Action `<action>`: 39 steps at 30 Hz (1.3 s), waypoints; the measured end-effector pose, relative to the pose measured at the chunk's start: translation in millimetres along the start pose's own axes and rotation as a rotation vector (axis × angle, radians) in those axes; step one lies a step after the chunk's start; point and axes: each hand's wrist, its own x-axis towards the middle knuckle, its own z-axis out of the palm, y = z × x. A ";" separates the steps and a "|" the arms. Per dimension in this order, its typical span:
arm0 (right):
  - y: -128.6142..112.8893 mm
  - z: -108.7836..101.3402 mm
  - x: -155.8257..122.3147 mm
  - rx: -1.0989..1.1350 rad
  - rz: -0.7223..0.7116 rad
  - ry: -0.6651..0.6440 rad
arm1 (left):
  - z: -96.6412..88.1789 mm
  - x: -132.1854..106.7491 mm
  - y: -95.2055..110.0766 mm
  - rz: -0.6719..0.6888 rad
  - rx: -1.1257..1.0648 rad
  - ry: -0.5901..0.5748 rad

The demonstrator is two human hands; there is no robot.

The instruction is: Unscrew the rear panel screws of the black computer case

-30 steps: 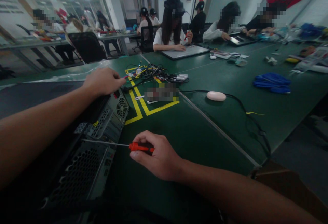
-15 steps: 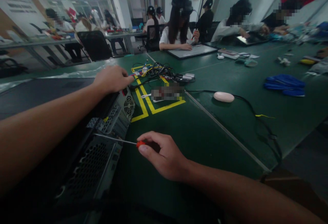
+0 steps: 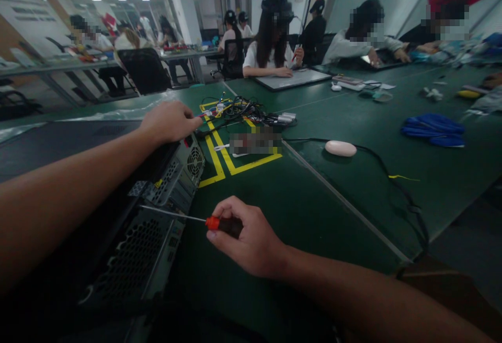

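Note:
A black desktop computer case (image 3: pixel 92 131) lies on its side at the left, its grey metal back panel (image 3: pixel 170 178) facing right. My left hand (image 3: pixel 170 119) rests on the far corner of the case, thumb stretched out toward the cables; its other fingers are partly hidden. In my right hand (image 3: pixel 251 236) is a screwdriver (image 3: pixel 213 223) with a red and dark handle, held between thumb and fingers. Its long thin shaft points left, and the tip meets the edge of the case near the back panel.
Beyond the case lies a tangle of cables (image 3: pixel 247 107) by yellow tape markings (image 3: pixel 257 162). A pale oval object (image 3: pixel 340 148), a black cord (image 3: pixel 408 196) and a folded blue cloth (image 3: pixel 433 129) lie on the green table (image 3: pixel 314 238). Several people sit farther back.
My right fingers have shifted on the screwdriver, so more of its handle shows. The tip stays at the case edge. My left hand keeps its place on the case.

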 end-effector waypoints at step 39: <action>-1.0 1.7 1.3 -0.064 0.010 0.025 | -1.8 0.4 -0.5 0.022 -0.007 -0.017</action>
